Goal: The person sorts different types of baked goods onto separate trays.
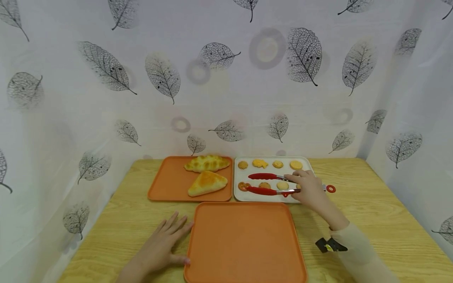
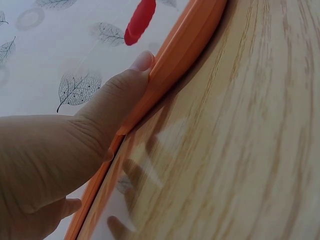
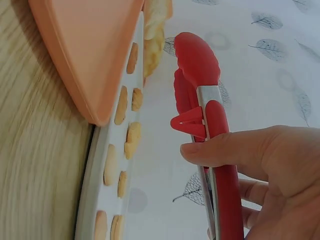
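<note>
My right hand (image 1: 309,192) grips red-and-metal tongs (image 1: 262,191) over the white tray (image 1: 244,174). The tongs' two red tips are spread apart with nothing between them. On that tray lie several small cookies in two rows, including a fish-shaped cookie (image 1: 260,163). The right wrist view shows the thumb and fingers of the right hand (image 3: 285,170) around the tongs (image 3: 225,190). Beside the left edge of the front orange tray (image 1: 244,243), my left hand (image 1: 159,247) spreads its fingers. Its thumb (image 2: 117,95) touches the tray's rim (image 2: 175,65) in the left wrist view.
A second orange tray (image 1: 166,179) stands at the back left, bearing a triangular bread (image 1: 207,184) and a long ridged bread (image 1: 207,163). All three trays sit close together on a wooden table (image 1: 357,196). Behind hangs a leaf-patterned curtain (image 1: 226,98).
</note>
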The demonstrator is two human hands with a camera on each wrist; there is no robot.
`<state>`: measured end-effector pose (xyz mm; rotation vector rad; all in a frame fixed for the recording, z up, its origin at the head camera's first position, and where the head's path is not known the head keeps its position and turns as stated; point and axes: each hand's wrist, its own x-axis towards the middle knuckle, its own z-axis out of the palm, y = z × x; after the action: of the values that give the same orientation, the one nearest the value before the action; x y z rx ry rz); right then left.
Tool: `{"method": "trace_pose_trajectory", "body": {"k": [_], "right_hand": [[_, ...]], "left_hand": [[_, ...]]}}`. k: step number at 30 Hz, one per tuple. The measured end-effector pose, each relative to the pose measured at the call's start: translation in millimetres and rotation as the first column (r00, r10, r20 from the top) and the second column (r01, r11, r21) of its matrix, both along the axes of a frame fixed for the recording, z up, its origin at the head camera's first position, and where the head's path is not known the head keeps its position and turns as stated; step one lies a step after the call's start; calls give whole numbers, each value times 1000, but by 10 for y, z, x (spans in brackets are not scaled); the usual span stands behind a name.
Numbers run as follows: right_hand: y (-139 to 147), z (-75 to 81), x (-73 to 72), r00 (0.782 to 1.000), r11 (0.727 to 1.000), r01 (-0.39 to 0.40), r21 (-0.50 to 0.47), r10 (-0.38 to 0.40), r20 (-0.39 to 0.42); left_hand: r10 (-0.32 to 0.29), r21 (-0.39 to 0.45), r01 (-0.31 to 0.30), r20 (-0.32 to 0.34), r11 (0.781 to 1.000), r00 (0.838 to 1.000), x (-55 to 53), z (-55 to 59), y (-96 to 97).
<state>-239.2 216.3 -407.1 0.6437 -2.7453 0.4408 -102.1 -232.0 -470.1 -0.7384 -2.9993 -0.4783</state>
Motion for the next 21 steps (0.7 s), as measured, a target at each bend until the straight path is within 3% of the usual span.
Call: {"method": "trace_pose_trajectory", "body": {"k": [4, 14, 21], "right_hand": [[135, 61, 119, 1000, 1000, -9, -20, 9, -27], [569, 31, 434, 984, 999, -27, -41, 19, -179], [889, -81, 656, 992, 999, 48, -22, -50, -116]], "left_hand": [[-8, -6, 8, -27, 1000, 1000, 2, -4, 10], [2, -7, -2, 7, 1000, 1000, 11, 4, 9], [0, 2, 0, 13, 1000, 1000, -3, 3, 4]]}}
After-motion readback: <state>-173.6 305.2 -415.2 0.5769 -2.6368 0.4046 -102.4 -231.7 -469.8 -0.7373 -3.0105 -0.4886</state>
